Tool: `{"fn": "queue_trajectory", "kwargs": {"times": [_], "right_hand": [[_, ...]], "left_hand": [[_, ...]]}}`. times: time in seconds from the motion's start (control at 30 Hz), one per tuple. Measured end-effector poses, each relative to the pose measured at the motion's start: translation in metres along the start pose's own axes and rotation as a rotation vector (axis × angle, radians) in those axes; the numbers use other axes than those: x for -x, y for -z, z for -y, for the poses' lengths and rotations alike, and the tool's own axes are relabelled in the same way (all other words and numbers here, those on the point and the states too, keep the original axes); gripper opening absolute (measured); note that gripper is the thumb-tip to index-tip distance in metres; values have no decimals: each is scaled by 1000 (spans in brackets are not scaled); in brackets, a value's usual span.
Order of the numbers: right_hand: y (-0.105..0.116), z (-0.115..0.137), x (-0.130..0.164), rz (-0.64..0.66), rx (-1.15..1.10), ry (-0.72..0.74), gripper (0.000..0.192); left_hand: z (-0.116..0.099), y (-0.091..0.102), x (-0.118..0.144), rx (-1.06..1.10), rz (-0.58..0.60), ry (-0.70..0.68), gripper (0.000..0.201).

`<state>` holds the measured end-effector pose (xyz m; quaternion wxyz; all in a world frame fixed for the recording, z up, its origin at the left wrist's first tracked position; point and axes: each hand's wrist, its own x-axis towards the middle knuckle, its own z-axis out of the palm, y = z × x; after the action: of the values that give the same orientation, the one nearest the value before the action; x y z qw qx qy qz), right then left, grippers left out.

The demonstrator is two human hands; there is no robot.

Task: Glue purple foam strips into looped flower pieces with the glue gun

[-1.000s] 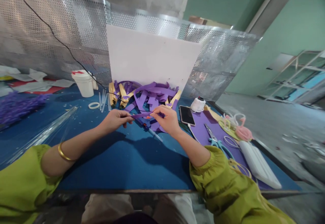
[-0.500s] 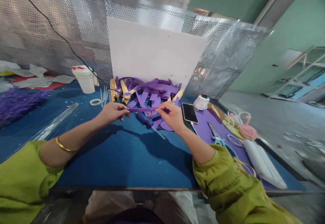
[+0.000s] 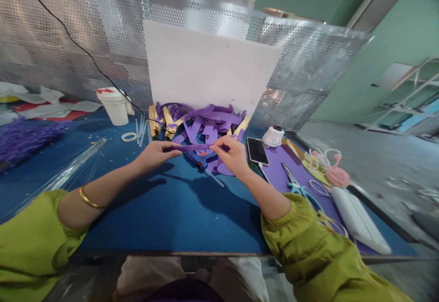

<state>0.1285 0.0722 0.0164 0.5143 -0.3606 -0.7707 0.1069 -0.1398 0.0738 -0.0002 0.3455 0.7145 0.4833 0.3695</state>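
A narrow purple strip [image 3: 195,147] stretches level between my two hands, above the blue table. My left hand [image 3: 158,153] has its left end between thumb and fingers, the thumb pointing along the strip. My right hand [image 3: 230,155] pinches the other end between thumb and fingertips. Just beneath the strip lies a blue glue gun [image 3: 199,161], with a clear glue stick [image 3: 215,178] sticking out of its rear. Behind my hands is a heap of purple strips [image 3: 209,121], with yellow-wrapped pieces [image 3: 168,123] at its left side.
To the right are a phone [image 3: 257,151] on a cable, scissors [image 3: 295,181], a white packet [image 3: 360,219] and pink coils [image 3: 338,175]. At left stand a white cup [image 3: 115,105], a tape roll [image 3: 129,137] and purple fluffy sprigs [image 3: 29,140]. A white board [image 3: 211,69] rises behind.
My left hand has shifted slightly right along the strip, its fingers straightening and thumb extending. My right hand keeps its pinch in nearly the same place.
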Motion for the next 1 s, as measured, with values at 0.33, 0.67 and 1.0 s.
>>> {"fn": "queue_trajectory", "kwargs": {"times": [0.33,0.67,1.0], "right_hand": [[-9,7,6,46,-20,49,16],[-17,13,18,127,106,216,13],[-27,15,29,208,126,191,16]], "left_hand": [[-12,-9,8,-98,45,-96,39],[-17,-18,15,-185,-14,-158,46],[-23,-31,23,-61,34,-96,34]]}}
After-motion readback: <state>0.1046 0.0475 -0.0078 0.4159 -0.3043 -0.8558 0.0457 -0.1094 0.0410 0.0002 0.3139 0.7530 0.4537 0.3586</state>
